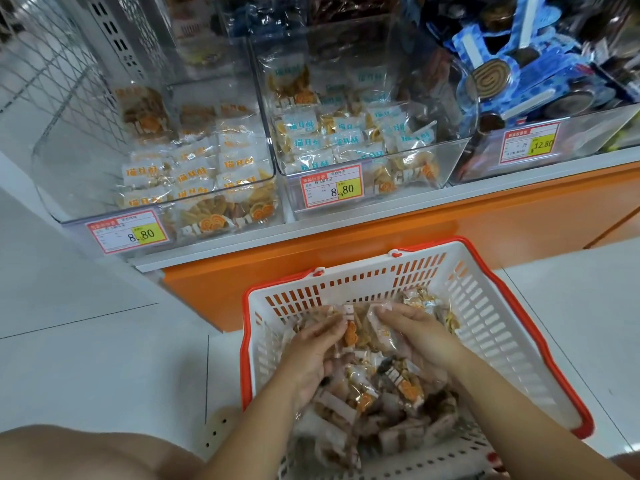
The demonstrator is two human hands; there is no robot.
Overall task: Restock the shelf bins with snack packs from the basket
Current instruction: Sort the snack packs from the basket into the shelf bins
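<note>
A white basket with a red rim (485, 317) stands on the floor, full of clear snack packs (388, 400). Both my hands are inside it. My left hand (317, 344) and my right hand (417, 336) cup a bunch of snack packs (360, 332) between them, fingers curled round the packs. Above, on the shelf, a clear bin (156, 161) at the left holds orange-labelled packs. The middle bin (363, 140) holds teal-labelled packs.
A third bin (540, 109) at the right holds blue lollipop packs. Price tags sit on the bin fronts. The orange shelf base (381, 244) runs just behind the basket. A wire rack (45, 74) stands at the far left. White floor tiles surround the basket.
</note>
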